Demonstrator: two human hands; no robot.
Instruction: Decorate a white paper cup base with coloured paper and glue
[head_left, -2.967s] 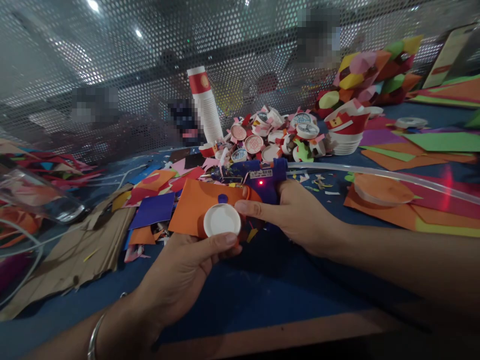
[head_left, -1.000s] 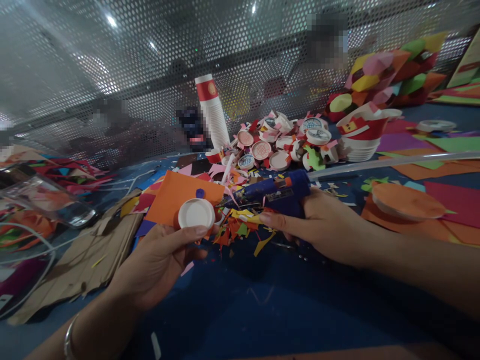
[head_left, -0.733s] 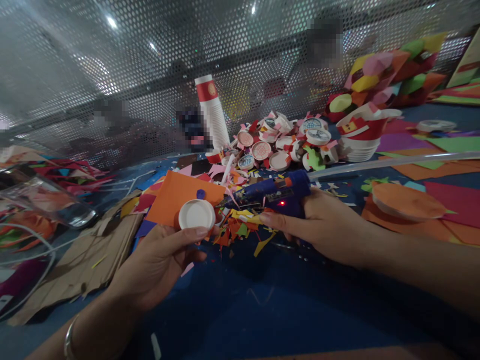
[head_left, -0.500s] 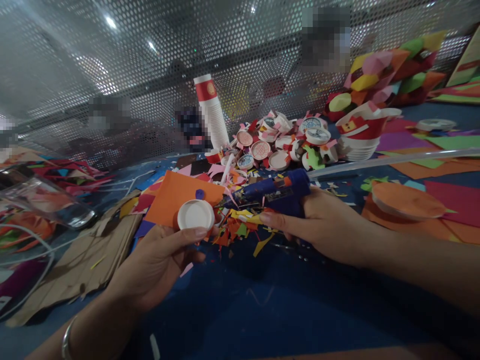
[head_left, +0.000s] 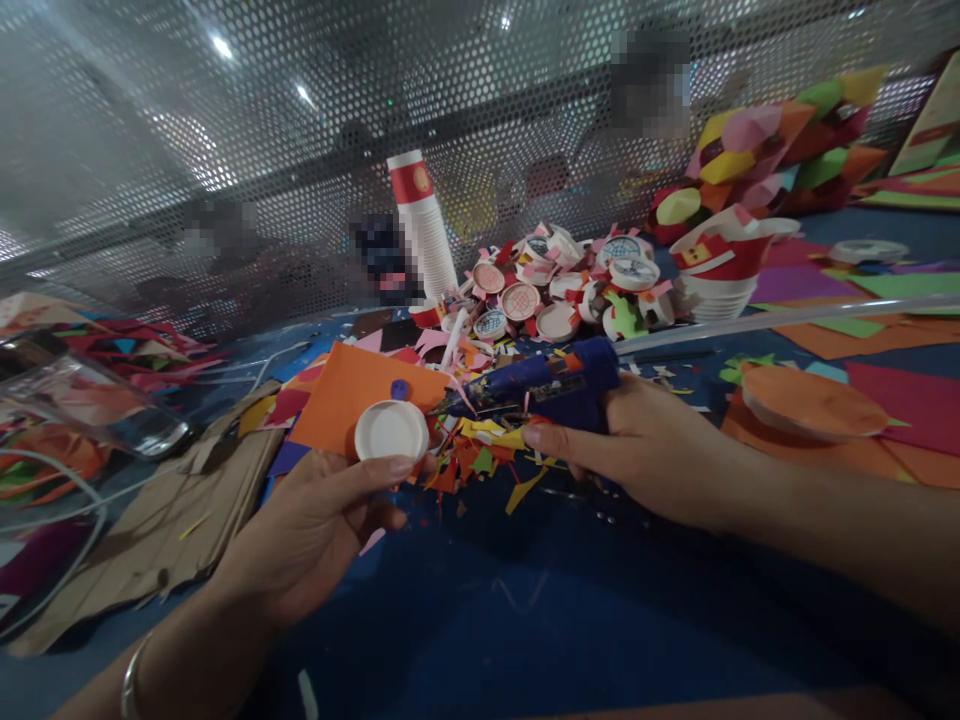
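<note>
My left hand (head_left: 322,525) is closed on a small round white paper cup bottom (head_left: 391,432), thumb over its near rim, with the hollow side facing me. In my right hand (head_left: 649,445) is a dark blue hot glue gun (head_left: 540,385), pointing left. Its nozzle tip is right beside the cup bottom's right rim; whether they touch I cannot tell. Behind the cup bottom lies an orange paper sheet (head_left: 352,385) with a small purple paper piece (head_left: 400,389) above the rim. Colourful paper scraps (head_left: 480,455) lie under the glue gun.
Behind the hands stand a tall stack of paper cups (head_left: 427,225), a heap of cut cup bottoms (head_left: 555,285) and cut red-and-white cups (head_left: 720,265). Flattened brown cardboard (head_left: 165,510) and a clear plastic container (head_left: 120,400) lie left. A perforated metal screen (head_left: 300,150) rises behind the blue table (head_left: 480,620).
Almost nothing differs. Both hands keep their holds, and the glue gun's tip stays beside the cup bottom's rim.
</note>
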